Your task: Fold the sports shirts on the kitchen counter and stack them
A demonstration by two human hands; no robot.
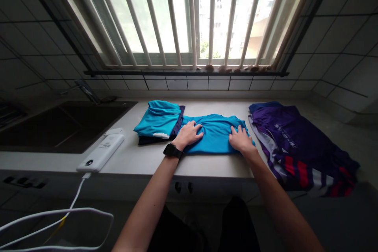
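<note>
Smoothing a turquoise shirt flat on the white countertop; my left hand and right hand press down, fingers spread; a folded stack sits just left, a purple jersey right.

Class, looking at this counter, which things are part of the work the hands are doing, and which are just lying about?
In use: left hand, right hand, blue shirt under both hands, folded stack beside it.

Lying about: purple garment, power bank, sink.

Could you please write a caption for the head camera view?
Left hand and right hand press a turquoise shirt on a white countertop.
</note>
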